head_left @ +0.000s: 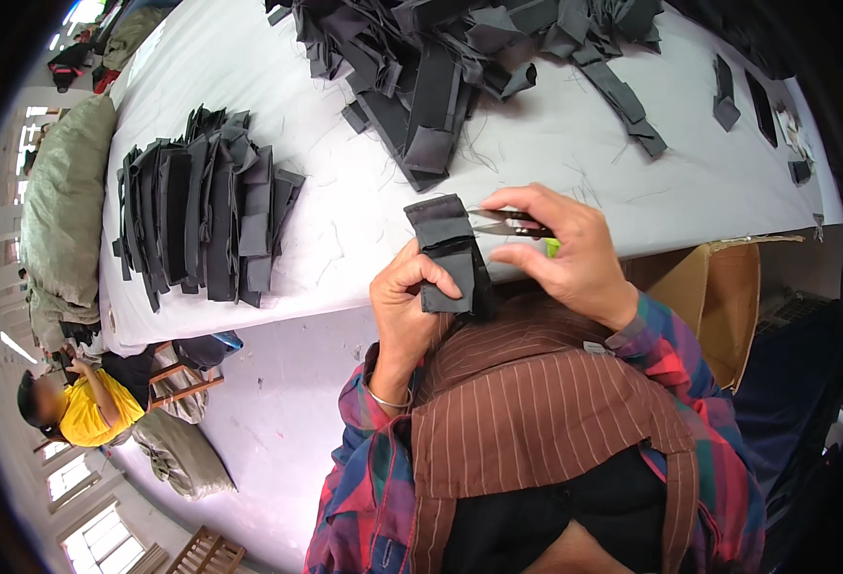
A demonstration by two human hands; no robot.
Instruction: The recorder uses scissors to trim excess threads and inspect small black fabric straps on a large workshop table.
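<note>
My left hand [407,295] pinches a folded dark grey fabric strip [445,253] between thumb and fingers, just off the table's near edge. Closed round a pair of black thread snips [527,231], my right hand [575,251] holds them with the blades pointing left at the strip's upper right edge. The blade tips stand a little apart; whether they touch the cloth I cannot tell. A bit of bright green [553,247] shows under the right hand's fingers. To the left, a row of similar grey strips [206,206] lies packed side by side on the white-covered table [345,258].
A loose heap of grey strips [431,86] covers the table's far side, with thread ends around it. A flat black object [759,107] lies at the far right. Beside my right arm stands an open cardboard box [728,297]. A person in yellow [106,407] sits at left, near stuffed sacks [72,201].
</note>
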